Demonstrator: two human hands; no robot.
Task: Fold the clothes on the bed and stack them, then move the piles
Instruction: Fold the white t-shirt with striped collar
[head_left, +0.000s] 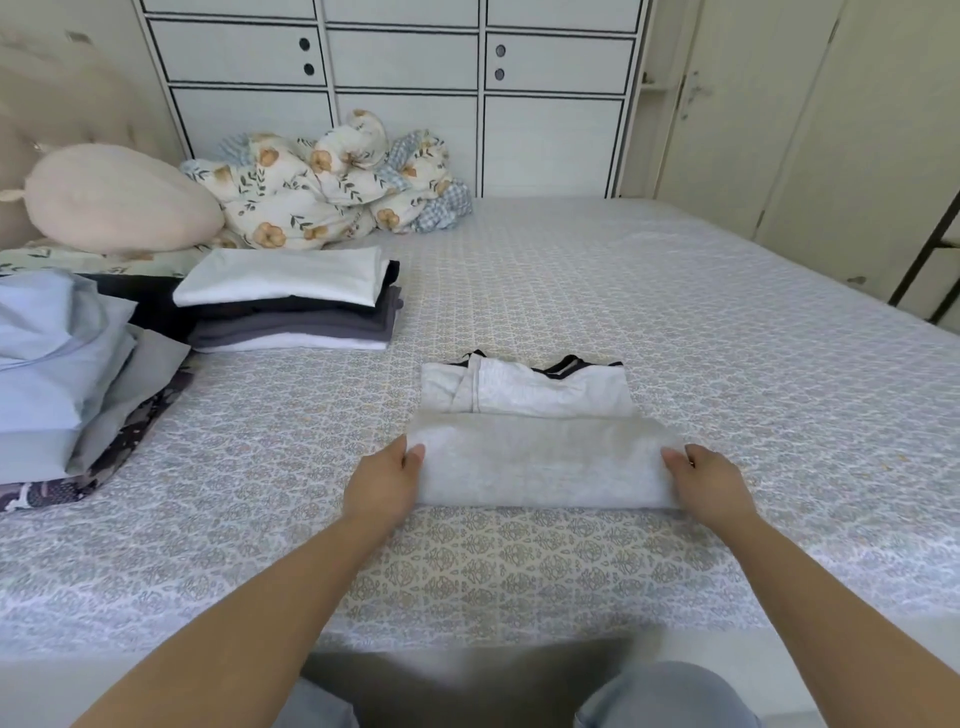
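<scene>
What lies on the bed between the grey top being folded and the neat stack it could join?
Nothing visible. Only bare patterned bedspread separates the grey top, held by left hand and right hand, from the folded stack.

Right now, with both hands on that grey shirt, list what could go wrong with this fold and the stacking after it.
1. The left hand and right hand grip only the side edges of the grey shirt; the unsupported middle may sag and the fold land crooked.
2. The folded stack already stands several garments high with uneven edges; another on top might slide.
3. The loose blue and grey pile lies close beside it and could get dragged when piles are moved.
</scene>
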